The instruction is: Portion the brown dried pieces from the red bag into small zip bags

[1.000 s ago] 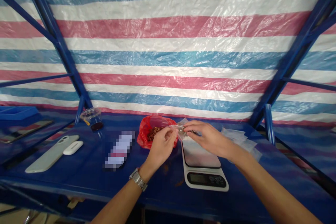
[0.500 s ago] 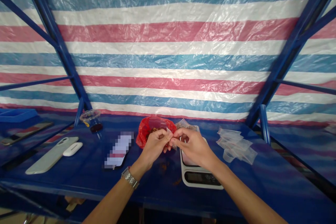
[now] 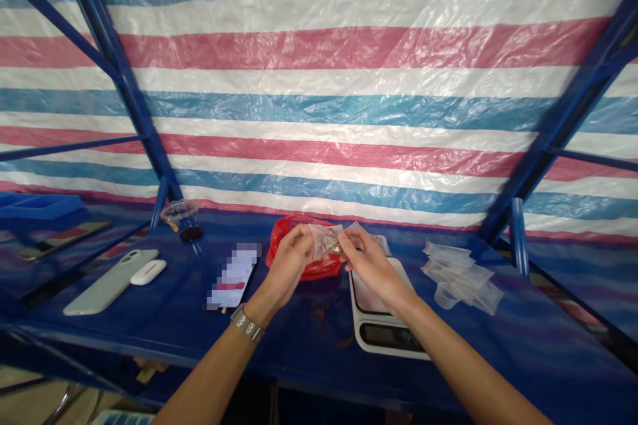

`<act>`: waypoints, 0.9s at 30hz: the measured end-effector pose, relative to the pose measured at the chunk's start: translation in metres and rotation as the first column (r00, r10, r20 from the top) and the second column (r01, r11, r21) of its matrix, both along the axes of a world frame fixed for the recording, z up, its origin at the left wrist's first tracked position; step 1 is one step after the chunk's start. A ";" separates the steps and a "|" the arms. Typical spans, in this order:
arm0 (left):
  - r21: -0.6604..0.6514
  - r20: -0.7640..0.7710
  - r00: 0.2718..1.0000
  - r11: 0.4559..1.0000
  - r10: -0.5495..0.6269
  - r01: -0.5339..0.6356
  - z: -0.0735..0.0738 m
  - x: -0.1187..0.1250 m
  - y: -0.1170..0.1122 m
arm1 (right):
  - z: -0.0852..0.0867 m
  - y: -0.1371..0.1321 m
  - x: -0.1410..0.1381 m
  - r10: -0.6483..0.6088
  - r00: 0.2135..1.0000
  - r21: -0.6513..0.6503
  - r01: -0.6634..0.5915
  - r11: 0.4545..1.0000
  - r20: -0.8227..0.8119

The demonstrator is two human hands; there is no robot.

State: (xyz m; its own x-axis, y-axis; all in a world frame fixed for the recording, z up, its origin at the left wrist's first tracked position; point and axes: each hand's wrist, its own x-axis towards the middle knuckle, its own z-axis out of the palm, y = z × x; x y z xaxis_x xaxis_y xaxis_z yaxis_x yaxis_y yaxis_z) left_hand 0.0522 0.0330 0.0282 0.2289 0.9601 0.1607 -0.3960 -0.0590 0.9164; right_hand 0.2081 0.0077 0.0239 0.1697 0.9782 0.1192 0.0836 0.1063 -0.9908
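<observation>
Between my two hands a small clear zip bag (image 3: 326,243) is held sideways, with brownish bits inside it. My left hand (image 3: 290,260) pinches its left end, where a reddish seal line shows. The fingers of my right hand (image 3: 369,262) grip the other end. Behind the hands lies a red plastic bag (image 3: 319,270), its contents hidden from here. Under my right hand and forearm stands a white kitchen scale (image 3: 366,342) with a dark display. Another clear bag (image 3: 383,244) shows partly behind the right hand, at the far end of the scale.
Several clear zip bags (image 3: 466,272) lie in a pile on the right with a small plastic cup (image 3: 445,295). On the left are a phone with a lit screen (image 3: 234,279), a pale phone (image 3: 109,282), a white case (image 3: 148,272) and a cup of dark liquid (image 3: 188,229).
The small bag has turned from a pinched edge to lying stretched sideways between my hands. My hands have moved a little apart, and the view has shifted slightly.
</observation>
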 end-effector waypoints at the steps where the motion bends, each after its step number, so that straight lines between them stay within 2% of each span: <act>1: -0.003 0.017 1.000 1.000 0.004 -0.004 -0.003 -0.001 0.004 | 0.000 0.002 -0.003 0.054 0.997 -0.031 -0.056 0.998 -0.056; 3: 0.018 -0.004 0.996 0.996 0.089 -0.089 -0.010 -0.005 0.013 | -0.001 0.012 -0.007 0.104 0.988 -0.034 -0.108 0.994 -0.117; 5: 0.076 -0.082 0.967 0.969 0.242 -0.236 -0.018 -0.010 0.024 | 0.000 0.029 -0.008 0.043 0.997 0.013 -0.042 0.999 -0.071; 7: 0.240 -0.207 0.871 0.886 0.445 -0.396 -0.027 -0.016 0.034 | 0.003 0.049 -0.006 -0.033 0.997 0.098 0.026 0.995 0.076; 8: 0.350 -0.277 0.799 0.830 0.534 -0.434 -0.031 -0.019 0.038 | 0.004 0.059 -0.006 -0.046 0.983 0.149 0.020 0.989 0.178; 10: 0.546 -0.414 0.651 0.746 0.636 -0.381 -0.037 -0.022 0.043 | 0.008 0.074 -0.007 -0.055 0.916 0.206 -0.031 0.978 0.397; 11: 0.607 -0.476 0.592 0.730 0.651 -0.315 -0.040 -0.022 0.045 | 0.010 0.078 -0.009 -0.065 0.864 0.208 -0.047 0.977 0.499; 13: 0.651 -0.577 0.507 0.735 0.641 -0.188 -0.043 -0.019 0.047 | 0.014 0.081 -0.014 -0.091 0.740 0.182 -0.044 0.982 0.666; 15: 0.646 -0.639 0.452 0.753 0.622 -0.124 -0.045 -0.014 0.050 | 0.018 0.079 -0.021 -0.109 0.638 0.165 -0.028 0.986 0.763; 18: 0.622 -0.693 0.376 0.774 0.615 -0.121 -0.044 -0.007 0.054 | 0.024 0.074 -0.028 -0.095 0.577 0.154 -0.054 0.987 0.811; 21: 0.602 -0.709 0.350 0.784 0.612 -0.151 -0.045 -0.005 0.057 | 0.030 0.071 -0.029 -0.107 0.520 0.160 -0.058 0.985 0.848; 24: 0.607 -0.682 0.404 0.780 0.610 -0.153 -0.046 -0.005 0.056 | 0.035 0.068 -0.027 -0.163 0.447 0.199 -0.033 0.980 0.880; 27: 0.611 -0.646 0.469 0.777 0.602 -0.155 -0.048 -0.006 0.054 | 0.038 0.066 -0.024 -0.162 0.450 0.217 -0.073 0.973 0.878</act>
